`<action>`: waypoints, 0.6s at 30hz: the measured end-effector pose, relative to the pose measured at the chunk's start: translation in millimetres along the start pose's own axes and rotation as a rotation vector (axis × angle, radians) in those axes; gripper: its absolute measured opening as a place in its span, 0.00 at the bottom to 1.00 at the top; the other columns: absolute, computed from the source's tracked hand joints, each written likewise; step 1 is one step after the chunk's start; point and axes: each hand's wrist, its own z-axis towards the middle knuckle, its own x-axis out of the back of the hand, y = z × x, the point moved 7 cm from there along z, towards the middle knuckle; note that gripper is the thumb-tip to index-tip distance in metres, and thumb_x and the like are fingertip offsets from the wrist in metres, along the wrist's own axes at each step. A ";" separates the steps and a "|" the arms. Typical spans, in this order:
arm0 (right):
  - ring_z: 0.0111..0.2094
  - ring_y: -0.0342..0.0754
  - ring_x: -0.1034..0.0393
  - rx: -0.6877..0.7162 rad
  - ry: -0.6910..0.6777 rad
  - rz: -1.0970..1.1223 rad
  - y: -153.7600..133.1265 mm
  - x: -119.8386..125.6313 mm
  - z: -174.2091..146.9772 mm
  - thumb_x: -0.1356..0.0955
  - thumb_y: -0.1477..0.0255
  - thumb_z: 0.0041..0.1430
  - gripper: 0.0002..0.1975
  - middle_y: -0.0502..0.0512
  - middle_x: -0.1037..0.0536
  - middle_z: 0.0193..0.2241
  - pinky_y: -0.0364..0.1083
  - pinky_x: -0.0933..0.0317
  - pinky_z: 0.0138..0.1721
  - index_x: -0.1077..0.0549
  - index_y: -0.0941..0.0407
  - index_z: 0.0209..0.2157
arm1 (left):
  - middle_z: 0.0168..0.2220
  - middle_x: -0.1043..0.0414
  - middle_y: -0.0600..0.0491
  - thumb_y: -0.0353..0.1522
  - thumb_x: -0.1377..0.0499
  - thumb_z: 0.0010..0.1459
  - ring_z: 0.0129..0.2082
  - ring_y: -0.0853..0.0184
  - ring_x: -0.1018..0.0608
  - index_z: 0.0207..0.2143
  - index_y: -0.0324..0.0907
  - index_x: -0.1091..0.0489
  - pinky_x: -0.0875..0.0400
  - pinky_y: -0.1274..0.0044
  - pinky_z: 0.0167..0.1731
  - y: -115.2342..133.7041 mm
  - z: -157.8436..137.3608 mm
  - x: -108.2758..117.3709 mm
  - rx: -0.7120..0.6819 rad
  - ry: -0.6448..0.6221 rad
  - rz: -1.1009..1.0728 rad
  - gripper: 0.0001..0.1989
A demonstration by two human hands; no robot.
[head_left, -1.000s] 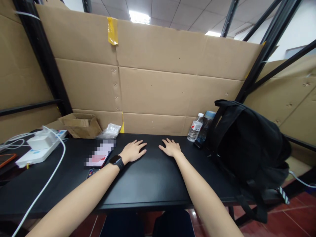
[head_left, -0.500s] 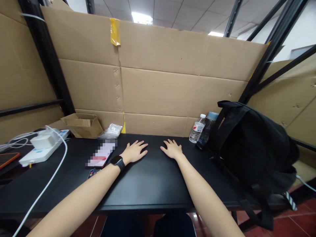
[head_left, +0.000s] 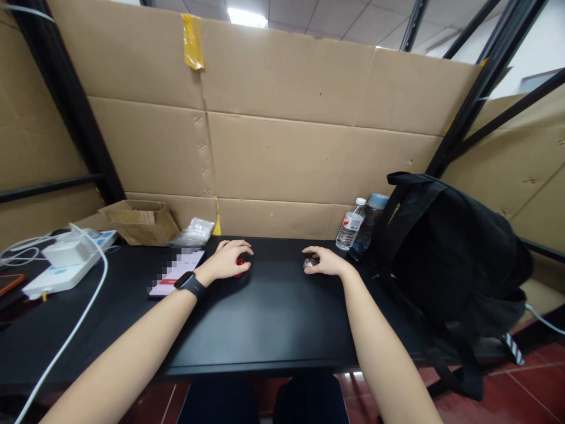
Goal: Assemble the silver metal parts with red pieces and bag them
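Note:
My left hand (head_left: pixel 225 259), with a dark smartwatch (head_left: pixel 189 284) on its wrist, curls over a small red object (head_left: pixel 239 268) on the black table (head_left: pixel 265 318). Most of that object is hidden by the palm and fingers, so its kind does not show. Opposite, my right hand (head_left: pixel 326 261) bends its fingers and thumb around a small, round, shiny silvery-brown object (head_left: pixel 310 263). Part of it shows between thumb and fingertips. Both hands are low over the tabletop, a gap apart.
At left lie a phone (head_left: pixel 176 274), a clear plastic packet (head_left: pixel 193 231), an open cardboard box (head_left: pixel 145 227) and a white power strip (head_left: pixel 70 277) with cables. Water bottles (head_left: pixel 351 227) and a black backpack (head_left: pixel 450 265) stand at right. Cardboard panels (head_left: pixel 273 147) wall the back.
Both hands have gone from flat with spread fingers to curled. They sit slightly farther apart. A red object now shows under my left hand and a shiny one in my right.

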 end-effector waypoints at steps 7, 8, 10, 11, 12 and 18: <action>0.45 0.54 0.22 -0.032 -0.020 -0.078 -5.9 1.3 -3.8 0.23 0.73 0.45 0.28 0.58 0.18 0.47 0.47 0.33 0.49 0.22 0.54 0.52 | 0.58 0.28 0.52 0.39 0.35 0.52 0.62 0.50 0.35 0.36 0.51 0.20 0.47 0.57 0.59 -5.2 -1.4 -5.1 -0.031 -0.053 -0.001 0.09; 0.45 0.53 0.22 -0.030 -0.017 -0.088 -7.2 1.5 -4.0 0.23 0.74 0.46 0.28 0.58 0.18 0.47 0.46 0.33 0.49 0.22 0.55 0.51 | 0.58 0.28 0.52 0.38 0.35 0.52 0.62 0.50 0.35 0.37 0.51 0.20 0.47 0.58 0.59 -3.9 -0.8 -6.4 -0.042 -0.053 -0.001 0.09; 0.45 0.53 0.22 -0.022 -0.013 -0.104 -8.9 2.4 -4.9 0.23 0.74 0.46 0.27 0.57 0.17 0.46 0.46 0.33 0.49 0.22 0.55 0.51 | 0.58 0.28 0.53 0.37 0.35 0.52 0.62 0.51 0.35 0.36 0.51 0.19 0.47 0.59 0.58 -2.1 0.0 -8.3 -0.062 -0.051 -0.001 0.08; 0.45 0.53 0.22 -0.021 -0.013 -0.105 -9.2 2.9 -5.5 0.23 0.74 0.46 0.27 0.57 0.17 0.46 0.46 0.33 0.49 0.22 0.55 0.51 | 0.58 0.28 0.53 0.36 0.35 0.52 0.62 0.51 0.35 0.36 0.51 0.19 0.47 0.59 0.58 -1.8 0.3 -8.9 -0.068 -0.051 -0.002 0.07; 0.45 0.52 0.22 -0.022 -0.015 -0.104 -9.1 3.4 -6.0 0.23 0.74 0.46 0.27 0.57 0.17 0.46 0.45 0.33 0.49 0.22 0.55 0.51 | 0.58 0.28 0.54 0.36 0.35 0.53 0.62 0.51 0.35 0.35 0.51 0.19 0.46 0.60 0.58 -1.9 0.4 -9.4 -0.072 -0.052 -0.004 0.07; 0.44 0.52 0.21 -0.030 -0.019 -0.090 -7.9 5.1 -7.1 0.23 0.75 0.46 0.27 0.57 0.17 0.45 0.45 0.32 0.48 0.22 0.55 0.51 | 0.55 0.26 0.53 0.35 0.37 0.58 0.59 0.54 0.33 0.31 0.49 0.20 0.45 0.63 0.55 -1.1 0.7 -12.1 -0.093 -0.045 -0.032 0.05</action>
